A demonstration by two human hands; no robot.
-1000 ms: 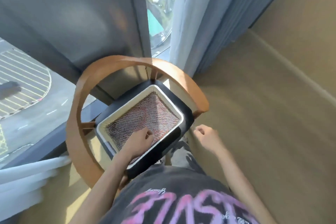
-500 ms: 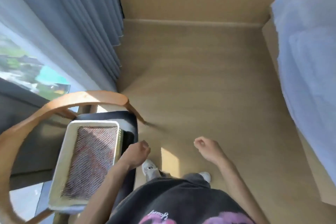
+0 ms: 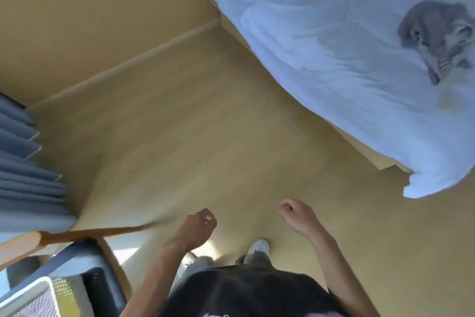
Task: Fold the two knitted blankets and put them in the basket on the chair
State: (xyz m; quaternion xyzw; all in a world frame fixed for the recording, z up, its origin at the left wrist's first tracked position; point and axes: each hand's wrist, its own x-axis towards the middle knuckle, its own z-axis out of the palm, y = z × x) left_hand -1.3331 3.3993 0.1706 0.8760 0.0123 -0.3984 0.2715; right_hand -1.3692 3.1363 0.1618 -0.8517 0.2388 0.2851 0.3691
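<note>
At the lower left corner the basket sits on the chair, with a pink blanket lying flat inside it, so one half of the job looks done. Only a corner of that knit shows, so its long axis cannot be told. Just right of the chair the left hand hangs over the floor, fingers loosely curled and holding nothing. The right hand, near it at centre bottom, is the same. Both are empty, I judge, because the person is facing the bed to fetch the other piece. At the upper right the grey blanket lies on the bed as an unfolded heap, well apart from both hands and partly cut by the frame edge. Its length runs roughly down the frame, tapering to a tail that points toward the lower edge.
</note>
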